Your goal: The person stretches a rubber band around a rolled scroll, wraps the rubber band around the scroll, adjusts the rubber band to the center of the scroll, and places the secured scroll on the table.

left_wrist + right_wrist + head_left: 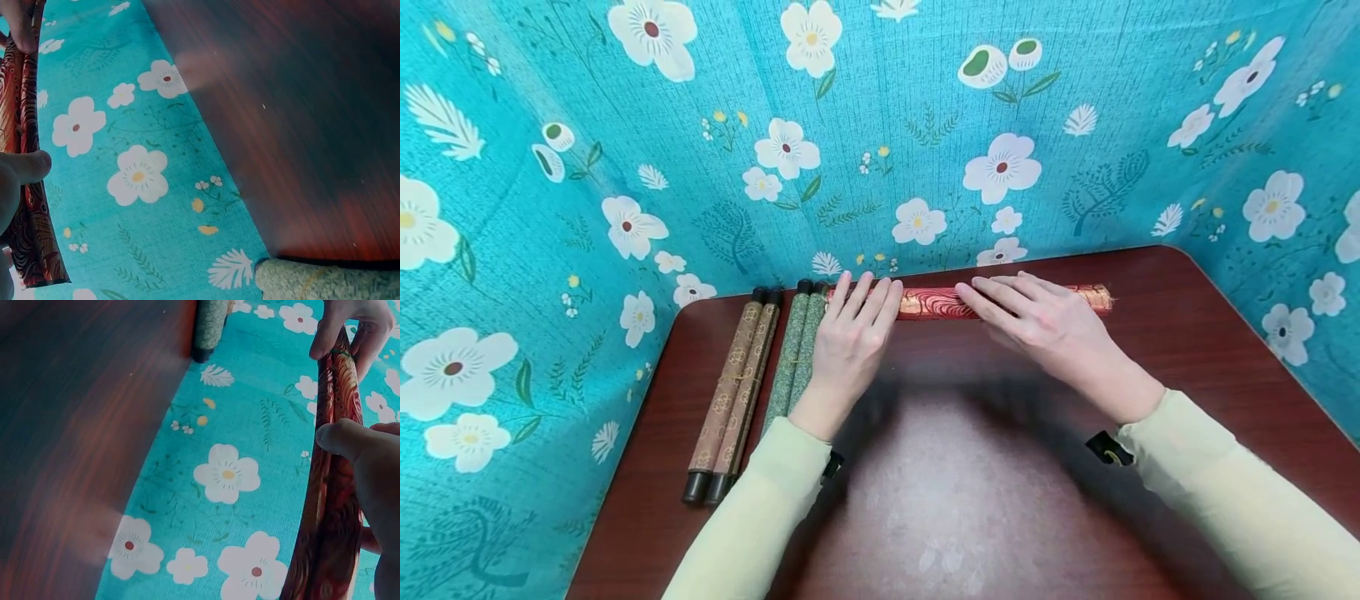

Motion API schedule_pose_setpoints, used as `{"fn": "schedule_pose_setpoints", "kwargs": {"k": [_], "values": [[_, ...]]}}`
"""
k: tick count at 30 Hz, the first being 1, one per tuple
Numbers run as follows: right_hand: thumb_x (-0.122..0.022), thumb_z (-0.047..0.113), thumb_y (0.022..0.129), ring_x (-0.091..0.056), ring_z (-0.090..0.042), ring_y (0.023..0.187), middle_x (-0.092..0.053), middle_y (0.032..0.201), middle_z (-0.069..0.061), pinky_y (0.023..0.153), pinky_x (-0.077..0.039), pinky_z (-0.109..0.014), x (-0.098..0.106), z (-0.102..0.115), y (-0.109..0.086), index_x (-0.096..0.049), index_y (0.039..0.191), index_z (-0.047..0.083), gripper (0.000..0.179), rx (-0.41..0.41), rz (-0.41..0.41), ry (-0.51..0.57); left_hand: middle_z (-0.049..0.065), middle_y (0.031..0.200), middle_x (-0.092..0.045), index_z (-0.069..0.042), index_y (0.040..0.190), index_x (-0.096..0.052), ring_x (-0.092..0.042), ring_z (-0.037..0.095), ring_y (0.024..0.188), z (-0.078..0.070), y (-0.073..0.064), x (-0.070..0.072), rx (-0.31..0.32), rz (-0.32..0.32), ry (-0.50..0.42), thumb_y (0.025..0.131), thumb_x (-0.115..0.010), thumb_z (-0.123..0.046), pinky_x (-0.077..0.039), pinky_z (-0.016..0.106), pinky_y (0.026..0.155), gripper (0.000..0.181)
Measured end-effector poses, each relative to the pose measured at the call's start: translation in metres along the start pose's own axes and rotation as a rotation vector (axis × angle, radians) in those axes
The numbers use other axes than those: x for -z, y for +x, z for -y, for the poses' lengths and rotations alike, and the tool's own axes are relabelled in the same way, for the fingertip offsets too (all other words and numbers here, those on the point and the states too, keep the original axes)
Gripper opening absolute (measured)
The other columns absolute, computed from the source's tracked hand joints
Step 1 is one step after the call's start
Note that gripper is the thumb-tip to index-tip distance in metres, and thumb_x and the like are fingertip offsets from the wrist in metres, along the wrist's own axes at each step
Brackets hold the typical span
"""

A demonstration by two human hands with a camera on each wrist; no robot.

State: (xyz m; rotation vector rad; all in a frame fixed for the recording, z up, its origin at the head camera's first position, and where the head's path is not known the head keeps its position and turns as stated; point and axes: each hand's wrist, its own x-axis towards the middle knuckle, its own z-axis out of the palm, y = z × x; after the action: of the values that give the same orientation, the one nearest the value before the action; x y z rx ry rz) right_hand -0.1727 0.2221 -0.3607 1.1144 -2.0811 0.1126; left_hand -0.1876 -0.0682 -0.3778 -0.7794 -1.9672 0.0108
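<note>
Both hands hold a long red-and-gold brocade roll (pixel 936 302) crosswise near the table's far edge. My left hand (pixel 852 337) grips its left part, fingers over the far side and thumb on the near side, as the left wrist view shows. Around the right part is my right hand (pixel 1051 323), its thumb pressed along the roll in the right wrist view. A lengthwise groove runs down the brocade roll (pixel 326 487), and its underside appears lifted off the table. To the left lie two green patterned scrolls (pixel 788 354), partly behind the left forearm.
Two brown patterned scrolls (pixel 730 383) with black end knobs lie at the table's left side. The dark red wooden table (pixel 955 500) meets a blue flowered cloth (pixel 857 142) that rises behind it and on both sides.
</note>
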Motion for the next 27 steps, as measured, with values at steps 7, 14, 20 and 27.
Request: {"fn": "schedule_pose_setpoints", "kwargs": {"k": [7, 14, 20, 27], "values": [[-0.035, 0.031, 0.118, -0.070, -0.038, 0.119, -0.069, 0.138, -0.022, 0.099, -0.057, -0.062, 0.007, -0.011, -0.015, -0.059, 0.152, 0.004, 0.050, -0.001, -0.015, -0.031, 0.010, 0.121, -0.079, -0.005, 0.128, -0.077, -0.075, 0.032, 0.116, 0.010, -0.005, 0.002, 0.012, 0.009, -0.012, 0.095, -0.082, -0.014, -0.046, 0.048, 0.118, 0.035], [-0.036, 0.028, 0.118, -0.071, -0.040, 0.118, -0.070, 0.135, -0.024, 0.098, -0.056, -0.064, 0.014, -0.020, -0.026, -0.059, 0.152, 0.004, 0.047, -0.006, -0.031, -0.040, 0.012, 0.121, -0.079, -0.004, 0.129, -0.076, -0.074, 0.034, 0.116, 0.015, -0.006, 0.007, 0.019, 0.024, -0.040, 0.094, -0.083, -0.016, -0.041, 0.049, 0.122, 0.037], [-0.039, 0.024, 0.118, -0.071, -0.045, 0.106, -0.071, 0.132, -0.023, 0.088, -0.060, -0.061, 0.014, -0.022, -0.027, -0.062, 0.150, 0.005, 0.044, -0.005, -0.034, -0.014, 0.012, 0.124, -0.078, -0.005, 0.130, -0.076, -0.073, 0.033, 0.119, 0.014, -0.007, 0.010, 0.028, 0.050, -0.032, 0.095, -0.083, -0.017, -0.041, 0.052, 0.122, 0.038], [-0.038, 0.016, 0.118, -0.071, -0.047, 0.102, -0.073, 0.127, -0.023, 0.084, -0.060, -0.062, 0.014, -0.022, -0.026, -0.066, 0.145, 0.006, 0.041, 0.000, -0.076, -0.020, 0.011, 0.128, -0.077, -0.006, 0.138, -0.072, -0.069, 0.032, 0.127, 0.015, -0.010, 0.012, 0.060, 0.119, 0.004, 0.087, -0.092, -0.028, -0.040, 0.054, 0.122, 0.059]]}}
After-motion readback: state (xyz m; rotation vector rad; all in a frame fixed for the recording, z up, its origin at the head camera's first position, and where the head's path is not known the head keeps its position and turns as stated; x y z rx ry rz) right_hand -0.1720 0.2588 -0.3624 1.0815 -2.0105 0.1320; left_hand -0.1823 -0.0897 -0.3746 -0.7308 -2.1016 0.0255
